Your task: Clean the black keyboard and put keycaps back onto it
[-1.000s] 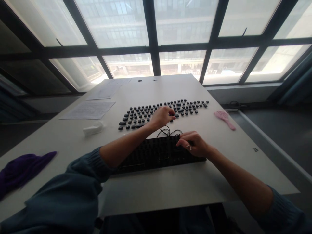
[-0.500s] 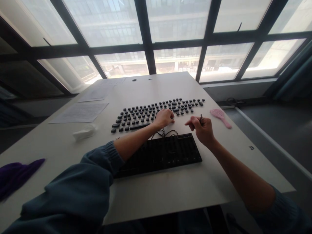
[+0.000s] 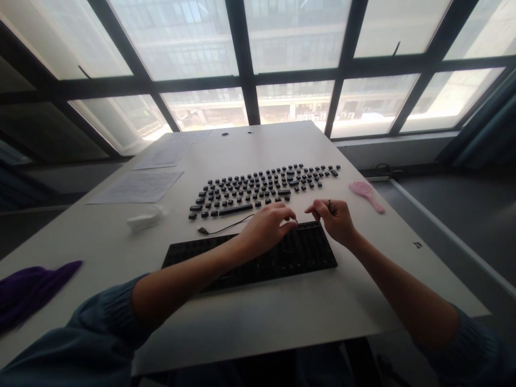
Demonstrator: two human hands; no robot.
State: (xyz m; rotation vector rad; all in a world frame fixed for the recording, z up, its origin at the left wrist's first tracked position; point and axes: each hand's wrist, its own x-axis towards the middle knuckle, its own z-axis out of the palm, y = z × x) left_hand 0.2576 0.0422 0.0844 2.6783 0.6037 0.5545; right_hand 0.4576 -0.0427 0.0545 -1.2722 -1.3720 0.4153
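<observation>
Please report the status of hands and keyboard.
Left hand at far edge of keyboard, right hand by far right corner. Left forearm hides part of keyboard. Loose keys lie beyond.

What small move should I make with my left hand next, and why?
I'd suggest drawing your left hand back a little, toward you and to the left. It and its forearm hide part of the keyboard from this view, so you'd probably see the keys better. The right hand is by the far right corner, apart from the left.
</observation>
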